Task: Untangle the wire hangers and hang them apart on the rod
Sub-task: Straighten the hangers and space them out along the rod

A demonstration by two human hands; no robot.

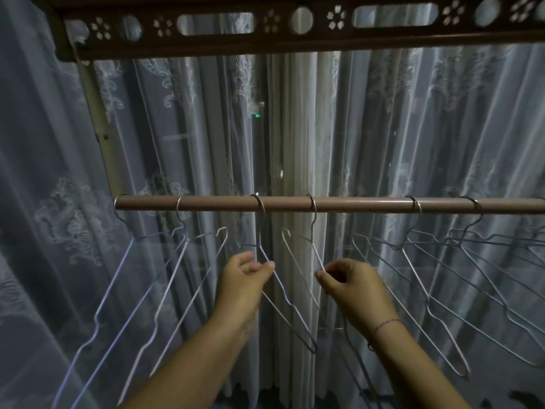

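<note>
Below the rod [295,204], in front of the lace curtains [383,128], both hands were at work on the two middle hangers. The left hand [244,276] was pinching the sloping wire of one hanger [283,293], whose hook sat over the rod just left of centre. The right hand [351,281] was pinching the shoulder wire of the neighbouring hanger [298,255], hooked a little further right. Each grip was thumb against fingertips, the other fingers loosely curled.

The rest of the hangers already hung along the rod. Two pale ones [165,290] swung out on the left, their hooks apart on the rod. On the right, a cluster [436,290] hung from two hooks; their lower wires crossed in this view, and whether they were truly caught on each other or only overlapping could not be told.

The step in hand looked like spacing: the middle pair seemed free of each other, their hooks apart, and the hands were steadying or sliding them along the rod. The task appeared well along, with every visible hook on the rod.

The next move probably called for easing these two sideways until their frames no longer crossed, then letting go gently so they would not swing into each other. After that, the right-hand cluster likely wanted checking, lifting one hook clear if its wires proved snagged.
</note>
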